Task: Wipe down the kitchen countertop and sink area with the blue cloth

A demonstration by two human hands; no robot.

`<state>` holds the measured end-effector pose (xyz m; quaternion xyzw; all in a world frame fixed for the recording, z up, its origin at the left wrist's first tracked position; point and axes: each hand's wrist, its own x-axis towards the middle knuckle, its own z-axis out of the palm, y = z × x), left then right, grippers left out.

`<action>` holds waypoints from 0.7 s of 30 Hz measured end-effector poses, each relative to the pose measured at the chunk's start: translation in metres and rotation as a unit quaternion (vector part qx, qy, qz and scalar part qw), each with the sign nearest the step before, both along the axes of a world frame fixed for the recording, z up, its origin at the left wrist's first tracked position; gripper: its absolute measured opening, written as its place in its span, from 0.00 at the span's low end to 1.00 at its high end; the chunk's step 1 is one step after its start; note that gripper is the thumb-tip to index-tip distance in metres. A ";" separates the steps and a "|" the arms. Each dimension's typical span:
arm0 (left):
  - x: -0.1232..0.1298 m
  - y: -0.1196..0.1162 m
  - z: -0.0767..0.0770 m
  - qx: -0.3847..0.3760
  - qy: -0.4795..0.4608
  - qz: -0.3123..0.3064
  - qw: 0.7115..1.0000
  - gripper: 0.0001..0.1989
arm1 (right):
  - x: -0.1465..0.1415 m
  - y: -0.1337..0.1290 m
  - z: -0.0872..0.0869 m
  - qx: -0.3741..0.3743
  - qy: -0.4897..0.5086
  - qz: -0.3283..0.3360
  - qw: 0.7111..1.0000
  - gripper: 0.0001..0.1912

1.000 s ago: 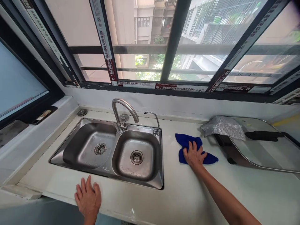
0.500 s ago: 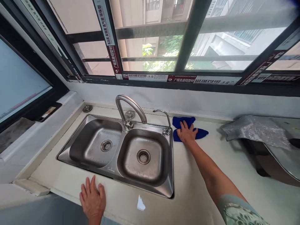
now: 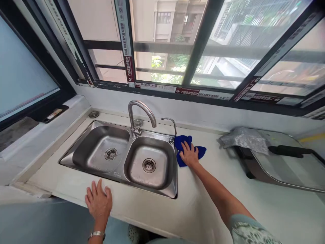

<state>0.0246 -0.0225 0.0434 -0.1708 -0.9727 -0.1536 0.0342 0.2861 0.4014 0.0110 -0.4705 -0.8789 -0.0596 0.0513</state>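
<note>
My right hand presses flat on a dark blue cloth, its fingers spread over the top. The cloth lies bunched on the pale countertop, against the right rim of the double steel sink and beside the small thin tap. My left hand rests open at the counter's front edge, fingers pointing toward the sink, with nothing in it. Between the two basins stands the large curved faucet.
On the right sits a wide appliance with a glass lid and a black handle, partly covered by clear bubble wrap. A dark-framed window runs behind the counter. A black phone-like slab lies on the left ledge.
My right hand and the cloth have shifted toward the sink rim and slightly nearer me. The view has moved, showing more of the appliance. A small white patch on the front counter no longer shows.
</note>
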 end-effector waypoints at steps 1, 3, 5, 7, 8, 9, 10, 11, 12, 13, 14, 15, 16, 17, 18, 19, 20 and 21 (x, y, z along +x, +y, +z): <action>0.000 -0.001 0.000 0.004 0.000 0.001 1.000 0.29 | 0.005 -0.011 0.000 0.004 -0.003 0.006 1.000 0.32; 0.001 -0.002 -0.001 0.013 0.003 0.004 1.000 0.28 | 0.015 -0.034 0.001 0.012 -0.011 0.019 1.000 0.32; 0.001 -0.003 -0.005 0.026 0.016 -0.001 1.000 0.28 | 0.024 -0.057 0.002 0.020 -0.019 0.030 0.999 0.32; 0.001 -0.005 -0.009 0.044 0.037 -0.006 0.998 0.27 | 0.032 -0.082 0.002 0.027 -0.024 0.038 0.999 0.32; 0.001 -0.006 -0.011 0.054 0.050 -0.009 0.997 0.27 | 0.036 -0.095 0.002 0.029 -0.025 0.041 0.998 0.32; 0.002 -0.006 -0.013 0.063 0.061 -0.010 0.996 0.27 | 0.040 -0.108 0.002 0.032 -0.024 0.043 0.998 0.32; 0.002 -0.007 -0.015 0.072 0.070 -0.012 0.995 0.26 | 0.043 -0.121 0.002 0.033 -0.021 0.046 0.998 0.32; 0.002 -0.008 -0.017 0.079 0.077 -0.016 0.994 0.26 | 0.047 -0.135 0.002 0.035 -0.018 0.051 0.998 0.32; 0.002 -0.008 -0.019 0.085 0.081 -0.019 0.993 0.26 | 0.052 -0.148 0.002 0.035 -0.015 0.058 0.998 0.33; 0.001 -0.009 -0.020 0.091 0.085 -0.024 0.992 0.26 | 0.056 -0.162 0.002 0.035 -0.013 0.068 0.997 0.33; 0.001 -0.010 -0.022 0.095 0.088 -0.027 0.991 0.26 | 0.062 -0.175 0.002 0.035 -0.011 0.080 0.996 0.33; 0.001 -0.011 -0.023 0.100 0.091 -0.031 0.990 0.26 | 0.067 -0.187 0.002 0.034 -0.010 0.093 0.995 0.33; 0.000 -0.011 -0.025 0.104 0.094 -0.034 0.990 0.26 | 0.074 -0.199 0.002 0.035 -0.010 0.105 0.994 0.33; 0.000 -0.012 -0.026 0.109 0.096 -0.037 0.989 0.26 | 0.081 -0.209 0.001 0.036 -0.009 0.118 0.992 0.33; 0.000 -0.013 -0.028 0.113 0.097 -0.041 0.988 0.26 | 0.090 -0.218 0.001 0.037 -0.008 0.129 0.991 0.33; -0.001 -0.014 -0.029 0.118 0.098 -0.043 0.987 0.26 | 0.099 -0.226 0.001 0.038 -0.008 0.139 0.989 0.34; -0.001 -0.014 -0.030 0.123 0.098 -0.045 0.987 0.26 | 0.109 -0.232 0.001 0.038 -0.009 0.149 0.988 0.34; -0.001 -0.015 -0.031 0.126 0.097 -0.046 0.986 0.26 | 0.120 -0.237 0.001 0.037 -0.011 0.158 0.987 0.34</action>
